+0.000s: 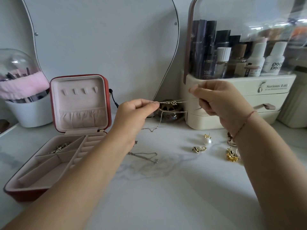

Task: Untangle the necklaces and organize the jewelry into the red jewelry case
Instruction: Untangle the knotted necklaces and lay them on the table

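Note:
Both hands are raised above the marble tabletop (166,188). My left hand (132,115) pinches one end of a thin silver necklace (173,102) with a small clasp-like link. My right hand (221,100) pinches the other end, so the chain is stretched between them. A loose strand hangs from it down to the table. A second silver chain (146,156) lies on the table below my left wrist. The red jewelry case (54,145) stands open at the left, with a dark bracelet (59,147) in one compartment. Pearl and gold earrings (207,141) lie at the right.
A cream cosmetics organizer (240,100) with drawers and a clear dome stands behind my right hand. A brown ceramic pot (167,115) sits under the stretched chain. A white brush cup (28,112) with a pink band is at the far left, and a mirror (103,47) stands behind.

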